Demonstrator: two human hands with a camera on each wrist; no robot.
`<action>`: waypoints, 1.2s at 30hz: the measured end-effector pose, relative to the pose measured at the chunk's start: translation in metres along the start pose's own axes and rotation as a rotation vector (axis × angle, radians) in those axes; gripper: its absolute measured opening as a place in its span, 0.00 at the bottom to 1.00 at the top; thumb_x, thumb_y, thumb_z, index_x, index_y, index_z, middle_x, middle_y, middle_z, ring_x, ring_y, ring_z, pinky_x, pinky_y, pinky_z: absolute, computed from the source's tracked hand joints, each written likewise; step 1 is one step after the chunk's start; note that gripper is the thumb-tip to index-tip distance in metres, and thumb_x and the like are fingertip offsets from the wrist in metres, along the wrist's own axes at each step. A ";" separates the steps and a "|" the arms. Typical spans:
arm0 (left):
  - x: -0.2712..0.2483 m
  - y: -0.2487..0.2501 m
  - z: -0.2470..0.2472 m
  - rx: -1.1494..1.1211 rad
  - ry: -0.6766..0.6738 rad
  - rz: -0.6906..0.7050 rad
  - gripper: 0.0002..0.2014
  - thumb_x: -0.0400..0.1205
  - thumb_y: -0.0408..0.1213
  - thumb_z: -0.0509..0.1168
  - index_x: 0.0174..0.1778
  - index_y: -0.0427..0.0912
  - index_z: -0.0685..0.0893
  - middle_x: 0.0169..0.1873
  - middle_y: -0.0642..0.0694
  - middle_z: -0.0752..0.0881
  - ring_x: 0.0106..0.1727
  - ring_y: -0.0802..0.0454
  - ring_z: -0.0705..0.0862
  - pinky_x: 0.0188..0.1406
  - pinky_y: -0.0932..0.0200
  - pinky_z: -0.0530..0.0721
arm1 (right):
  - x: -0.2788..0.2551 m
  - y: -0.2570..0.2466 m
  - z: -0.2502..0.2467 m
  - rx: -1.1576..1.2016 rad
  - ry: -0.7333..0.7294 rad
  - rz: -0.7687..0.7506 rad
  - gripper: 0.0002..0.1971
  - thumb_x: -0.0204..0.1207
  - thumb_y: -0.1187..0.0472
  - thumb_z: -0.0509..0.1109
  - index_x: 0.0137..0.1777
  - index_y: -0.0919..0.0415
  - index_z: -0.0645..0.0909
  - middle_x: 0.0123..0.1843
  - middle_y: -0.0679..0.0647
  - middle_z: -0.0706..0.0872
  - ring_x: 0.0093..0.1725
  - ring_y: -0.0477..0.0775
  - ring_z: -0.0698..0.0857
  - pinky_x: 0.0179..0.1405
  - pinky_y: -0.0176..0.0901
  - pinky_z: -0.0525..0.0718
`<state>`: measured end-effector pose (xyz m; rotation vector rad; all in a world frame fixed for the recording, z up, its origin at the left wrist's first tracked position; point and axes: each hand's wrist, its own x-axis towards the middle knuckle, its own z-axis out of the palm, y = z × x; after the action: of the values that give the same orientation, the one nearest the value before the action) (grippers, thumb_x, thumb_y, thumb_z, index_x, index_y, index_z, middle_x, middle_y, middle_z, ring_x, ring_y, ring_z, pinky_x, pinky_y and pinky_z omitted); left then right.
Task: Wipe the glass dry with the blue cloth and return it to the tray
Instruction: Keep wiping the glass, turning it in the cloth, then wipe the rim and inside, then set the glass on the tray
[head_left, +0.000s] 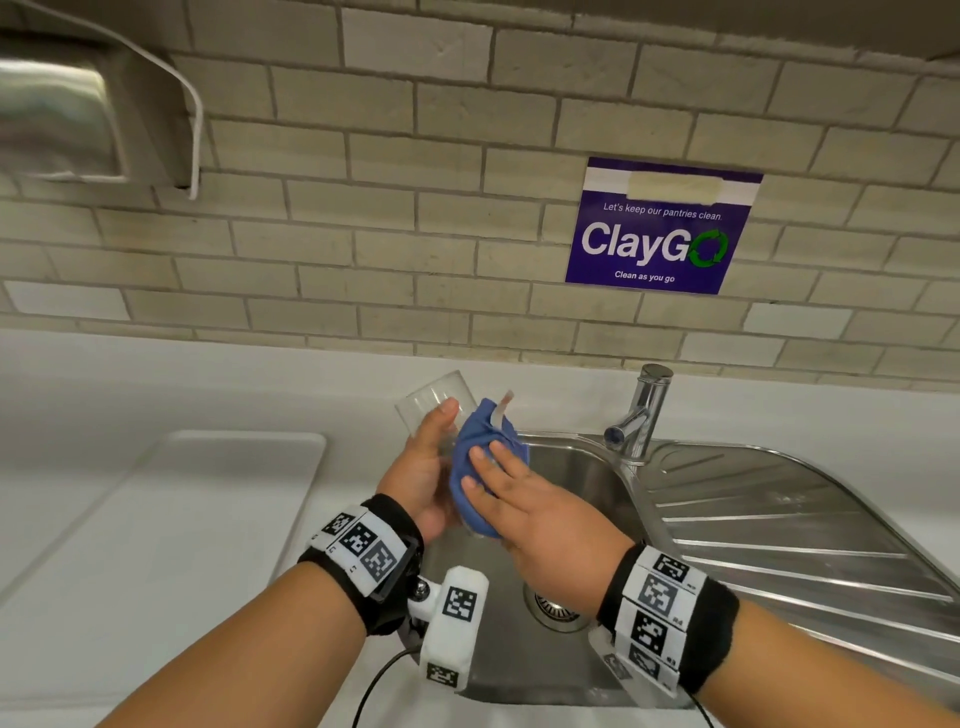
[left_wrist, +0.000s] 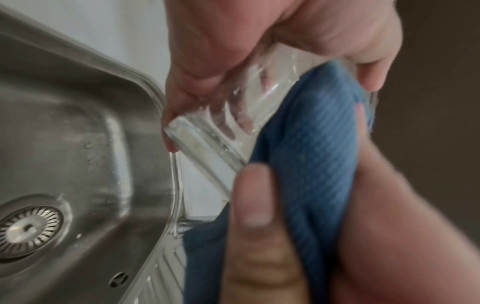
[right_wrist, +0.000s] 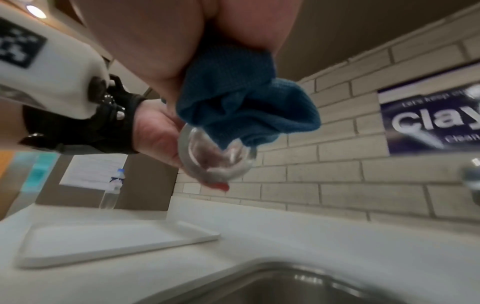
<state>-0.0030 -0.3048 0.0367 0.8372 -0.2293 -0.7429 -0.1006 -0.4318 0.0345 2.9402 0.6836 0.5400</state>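
Observation:
A clear drinking glass (head_left: 434, 402) is tilted above the left rim of the sink, and my left hand (head_left: 423, 467) grips it round its side. My right hand (head_left: 524, 504) holds a bunched blue cloth (head_left: 472, 457) and presses it against the glass's right side. In the left wrist view water drops cling to the glass (left_wrist: 207, 144), and the cloth (left_wrist: 306, 154) is pinched between the right thumb and fingers. The right wrist view shows the glass's round base (right_wrist: 215, 160) below the cloth (right_wrist: 241, 98). A white tray (head_left: 208, 493) lies bare on the counter to the left.
The steel sink (head_left: 571, 483) with its drain (head_left: 553, 605) is below my hands. A chrome tap (head_left: 641, 410) stands behind it and a ribbed drainboard (head_left: 779, 519) runs to the right. A water bottle (right_wrist: 111, 191) stands beyond the tray. A tiled wall rises behind the counter.

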 end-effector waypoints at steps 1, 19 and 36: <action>0.001 0.002 -0.002 0.020 0.007 -0.001 0.37 0.66 0.59 0.76 0.69 0.44 0.85 0.63 0.35 0.86 0.61 0.39 0.87 0.62 0.45 0.85 | -0.002 0.000 0.000 0.092 0.036 0.046 0.37 0.65 0.70 0.72 0.74 0.65 0.61 0.78 0.63 0.64 0.77 0.66 0.63 0.73 0.60 0.67; -0.011 -0.010 0.011 0.263 0.015 0.218 0.55 0.36 0.69 0.83 0.60 0.54 0.75 0.53 0.42 0.85 0.51 0.47 0.87 0.46 0.51 0.88 | -0.002 0.037 0.004 1.957 -0.016 0.996 0.36 0.65 0.48 0.75 0.66 0.74 0.74 0.70 0.73 0.74 0.71 0.71 0.73 0.75 0.64 0.68; -0.017 0.017 -0.015 0.007 -0.218 -0.365 0.38 0.63 0.24 0.71 0.74 0.42 0.79 0.62 0.16 0.82 0.49 0.21 0.90 0.36 0.43 0.93 | -0.014 0.058 0.009 1.482 0.195 0.947 0.27 0.55 0.50 0.82 0.51 0.67 0.82 0.52 0.72 0.87 0.53 0.69 0.87 0.61 0.70 0.81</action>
<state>0.0004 -0.2770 0.0406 0.8139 -0.2771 -1.1786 -0.0854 -0.4900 0.0303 4.5573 -0.8890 0.4145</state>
